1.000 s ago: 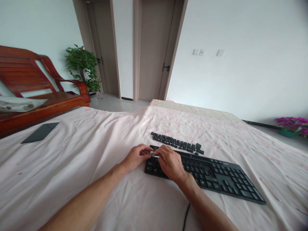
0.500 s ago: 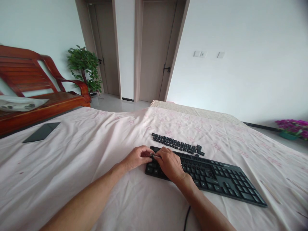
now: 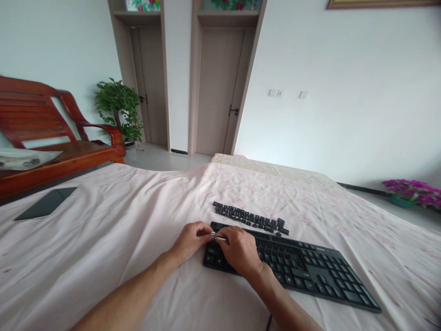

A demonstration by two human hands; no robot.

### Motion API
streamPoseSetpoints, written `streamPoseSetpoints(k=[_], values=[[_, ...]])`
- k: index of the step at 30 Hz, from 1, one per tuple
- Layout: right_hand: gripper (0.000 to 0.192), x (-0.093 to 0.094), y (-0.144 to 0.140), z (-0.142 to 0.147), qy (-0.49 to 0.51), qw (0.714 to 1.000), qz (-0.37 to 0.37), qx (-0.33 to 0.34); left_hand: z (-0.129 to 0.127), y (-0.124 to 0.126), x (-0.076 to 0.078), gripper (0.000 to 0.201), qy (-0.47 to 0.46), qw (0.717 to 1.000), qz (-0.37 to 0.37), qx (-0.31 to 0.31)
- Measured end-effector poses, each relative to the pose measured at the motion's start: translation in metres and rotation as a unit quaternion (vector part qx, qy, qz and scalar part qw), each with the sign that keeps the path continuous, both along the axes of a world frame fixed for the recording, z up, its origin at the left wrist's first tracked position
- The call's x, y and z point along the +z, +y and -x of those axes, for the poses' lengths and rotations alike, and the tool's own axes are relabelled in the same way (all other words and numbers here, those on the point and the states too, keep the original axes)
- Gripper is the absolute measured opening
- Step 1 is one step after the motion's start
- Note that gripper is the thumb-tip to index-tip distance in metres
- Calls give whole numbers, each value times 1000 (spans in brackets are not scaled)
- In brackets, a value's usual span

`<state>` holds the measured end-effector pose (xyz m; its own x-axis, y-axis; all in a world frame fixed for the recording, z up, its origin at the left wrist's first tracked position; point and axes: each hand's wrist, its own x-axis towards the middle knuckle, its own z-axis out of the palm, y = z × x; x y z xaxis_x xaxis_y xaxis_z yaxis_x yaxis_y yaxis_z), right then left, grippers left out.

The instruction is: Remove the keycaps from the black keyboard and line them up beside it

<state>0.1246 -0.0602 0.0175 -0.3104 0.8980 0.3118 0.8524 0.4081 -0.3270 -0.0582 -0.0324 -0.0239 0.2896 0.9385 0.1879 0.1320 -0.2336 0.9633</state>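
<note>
A black computer keyboard point(image 3: 310, 271) lies on the pink cloth. Above its left end, my right hand point(image 3: 239, 250) is closed around slim silver tweezers point(image 3: 219, 236), their tips toward the left. My left hand point(image 3: 193, 241) meets those tips with thumb and forefinger pinched together. Whatever sits between its fingertips is too small and hidden to make out. Behind the keyboard, loose black keycaps point(image 3: 248, 217) are lined up in rows. Part of the keyboard's key area shows bare sockets, and my right hand covers some of its left side.
The floral cloth point(image 3: 144, 257) has wrinkles. On its left lies a dark flat tablet-like thing point(image 3: 46, 203); at the right, a thin wooden stick point(image 3: 385, 288). A cable point(image 3: 269, 322) runs near my right forearm. Beyond are a wooden bench point(image 3: 86, 149), a potted plant point(image 3: 119, 110) and doors point(image 3: 220, 87).
The camera has tilted up, so everything sits lower in view. Both hands stay over the keyboard's left end, and the left fingertips are now pinched closer at the tweezers' tips.
</note>
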Motion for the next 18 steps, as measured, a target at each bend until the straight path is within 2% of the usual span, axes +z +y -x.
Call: streamPoseSetpoints(k=[5, 11, 14, 18], values=[[19, 13, 22, -5, -19, 999, 43, -13, -2, 1, 1, 30, -42, 998, 44, 10], [20, 29, 96, -9, 8, 990, 98, -98, -1, 7, -1, 31, -69, 995, 72, 26], [22, 29, 128, -5, -9, 985, 99, -142, 1, 9, -2, 30, -62, 995, 72, 19], [21, 19, 153, 4, -24, 982, 109, -152, 2, 10, -2, 29, -58, 995, 76, 14]])
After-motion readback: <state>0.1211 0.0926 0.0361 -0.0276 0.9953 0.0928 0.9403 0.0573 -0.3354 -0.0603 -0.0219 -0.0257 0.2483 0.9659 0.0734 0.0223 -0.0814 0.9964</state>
